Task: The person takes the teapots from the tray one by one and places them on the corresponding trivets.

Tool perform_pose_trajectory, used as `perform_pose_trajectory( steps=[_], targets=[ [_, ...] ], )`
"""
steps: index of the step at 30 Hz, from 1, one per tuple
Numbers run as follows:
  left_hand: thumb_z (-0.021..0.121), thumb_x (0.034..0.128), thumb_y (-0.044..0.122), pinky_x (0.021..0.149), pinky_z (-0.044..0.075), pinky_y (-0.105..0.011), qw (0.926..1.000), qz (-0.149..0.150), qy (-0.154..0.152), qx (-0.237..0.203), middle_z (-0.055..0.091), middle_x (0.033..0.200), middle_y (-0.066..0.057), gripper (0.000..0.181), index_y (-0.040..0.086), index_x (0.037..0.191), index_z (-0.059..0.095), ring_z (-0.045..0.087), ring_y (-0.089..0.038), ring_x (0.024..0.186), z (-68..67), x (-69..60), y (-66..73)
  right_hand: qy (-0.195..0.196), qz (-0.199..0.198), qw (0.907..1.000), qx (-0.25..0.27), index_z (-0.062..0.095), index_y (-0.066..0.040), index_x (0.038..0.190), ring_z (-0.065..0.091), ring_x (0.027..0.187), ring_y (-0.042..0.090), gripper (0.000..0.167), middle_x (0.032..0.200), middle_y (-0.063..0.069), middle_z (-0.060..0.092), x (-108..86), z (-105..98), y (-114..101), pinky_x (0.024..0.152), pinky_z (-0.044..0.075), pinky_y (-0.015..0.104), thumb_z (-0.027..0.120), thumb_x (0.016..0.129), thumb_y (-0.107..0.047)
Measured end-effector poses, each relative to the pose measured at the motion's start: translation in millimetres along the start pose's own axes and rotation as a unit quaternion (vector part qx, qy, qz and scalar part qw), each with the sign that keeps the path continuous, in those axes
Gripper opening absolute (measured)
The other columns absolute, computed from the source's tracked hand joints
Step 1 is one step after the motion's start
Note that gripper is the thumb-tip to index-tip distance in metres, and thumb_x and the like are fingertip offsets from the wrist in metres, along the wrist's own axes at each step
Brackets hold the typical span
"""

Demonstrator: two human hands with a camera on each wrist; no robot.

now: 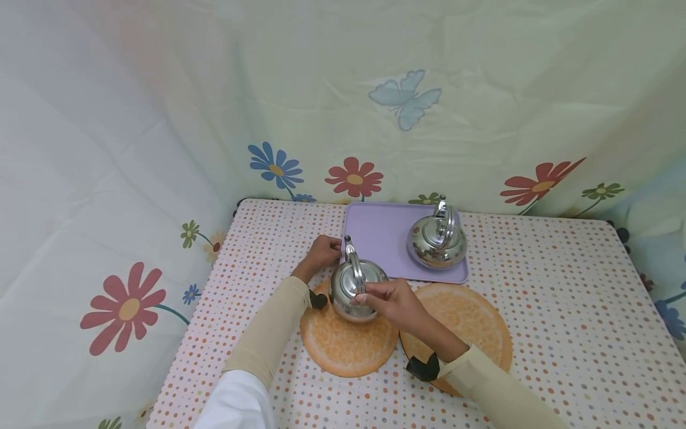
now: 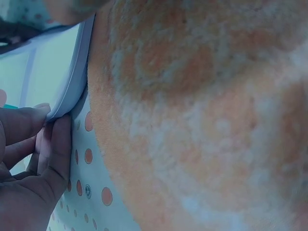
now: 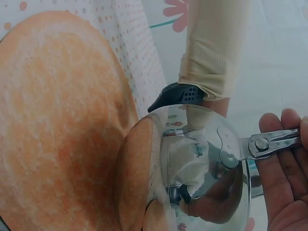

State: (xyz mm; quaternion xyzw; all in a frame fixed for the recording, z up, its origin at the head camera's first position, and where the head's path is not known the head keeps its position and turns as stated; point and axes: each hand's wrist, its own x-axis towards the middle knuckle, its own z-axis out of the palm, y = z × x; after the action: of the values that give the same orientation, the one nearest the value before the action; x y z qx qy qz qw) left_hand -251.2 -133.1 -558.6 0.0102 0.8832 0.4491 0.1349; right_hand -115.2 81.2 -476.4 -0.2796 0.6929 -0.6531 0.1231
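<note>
My right hand (image 1: 399,305) holds a shiny steel kettle (image 1: 343,295) by its raised handle. In the right wrist view, fingers (image 3: 284,178) curl around the handle, and the kettle's polished body (image 3: 192,154) is over the orange mat. A purple tray (image 1: 375,241) lies behind it, and my left hand (image 1: 323,251) is at its left edge. The left wrist view has the thumb on top of the tray rim (image 2: 77,79) and other fingers beneath, pinching it. A second steel kettle (image 1: 435,249) stands on the tray's right side.
Two round orange mats, a left one (image 1: 351,351) and a right one (image 1: 477,316), lie in front of the tray on a dotted tablecloth (image 1: 563,298). Flower-printed curtains (image 1: 321,89) hang around the table's back and sides.
</note>
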Motion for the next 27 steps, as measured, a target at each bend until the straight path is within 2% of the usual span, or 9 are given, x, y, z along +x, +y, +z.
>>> perform_pose_trajectory(
  steps=[1,4,10,17,23,27],
  targets=[
    [0.061,0.0878,-0.001,0.080,0.053,-0.029,1.0000,0.000,0.000,-0.001,0.069,0.102,-0.015,0.036,-0.006,0.124,0.062,0.063,-0.019,0.094,0.1,-0.1,-0.1,0.000,0.001,1.0000,0.002,0.070,0.011,0.105,0.065,0.078,0.009,0.017,0.094,0.015,0.072,-0.5,1,1,0.059,0.048,0.023,0.062,0.092,0.002],
    [0.061,0.0875,-0.002,0.077,0.053,-0.028,1.0000,0.002,-0.001,-0.004,0.069,0.101,-0.014,0.036,-0.006,0.123,0.062,0.063,-0.018,0.090,0.2,-1.1,0.6,-0.003,0.002,1.0000,0.005,0.070,0.011,0.105,0.068,0.084,0.013,0.017,0.094,0.015,0.072,-2.4,3,3,0.062,0.053,0.027,0.063,0.092,0.002],
    [0.060,0.0898,-0.002,0.072,0.055,-0.027,0.9986,-0.015,-0.012,-0.050,0.067,0.104,-0.017,0.036,-0.008,0.126,0.060,0.066,-0.021,0.088,0.5,-3.9,2.3,-0.011,0.005,0.9998,0.012,0.068,0.012,0.108,0.069,0.092,0.018,0.020,0.096,0.015,0.072,-6.9,8,3,0.076,0.056,0.040,0.062,0.093,0.000],
    [0.059,0.0896,-0.003,0.072,0.056,-0.027,0.9987,-0.015,-0.014,-0.047,0.066,0.106,-0.018,0.038,-0.008,0.127,0.059,0.067,-0.023,0.089,0.3,-4.0,2.2,-0.015,0.006,0.9998,0.013,0.067,0.014,0.108,0.068,0.093,0.017,0.020,0.095,0.016,0.072,-13.2,10,3,0.077,0.055,0.028,0.060,0.094,0.001],
    [0.059,0.0897,-0.004,0.070,0.056,-0.028,0.9971,-0.016,-0.023,-0.070,0.067,0.099,-0.016,0.033,-0.008,0.122,0.063,0.068,-0.021,0.084,0.4,-3.0,1.6,-0.016,0.000,0.9995,0.027,0.065,0.017,0.108,0.069,0.092,0.017,0.020,0.094,0.019,0.071,-15.9,12,5,0.079,0.055,0.031,0.059,0.093,0.005],
    [0.059,0.0898,-0.003,0.071,0.056,-0.028,0.9969,-0.021,-0.022,-0.073,0.067,0.101,-0.017,0.035,-0.008,0.124,0.061,0.067,-0.021,0.085,-0.3,-3.7,2.4,-0.017,-0.001,0.9994,0.029,0.066,0.016,0.108,0.069,0.092,0.017,0.020,0.094,0.019,0.071,-16.8,13,6,0.078,0.055,0.030,0.059,0.093,0.005]
  ],
)
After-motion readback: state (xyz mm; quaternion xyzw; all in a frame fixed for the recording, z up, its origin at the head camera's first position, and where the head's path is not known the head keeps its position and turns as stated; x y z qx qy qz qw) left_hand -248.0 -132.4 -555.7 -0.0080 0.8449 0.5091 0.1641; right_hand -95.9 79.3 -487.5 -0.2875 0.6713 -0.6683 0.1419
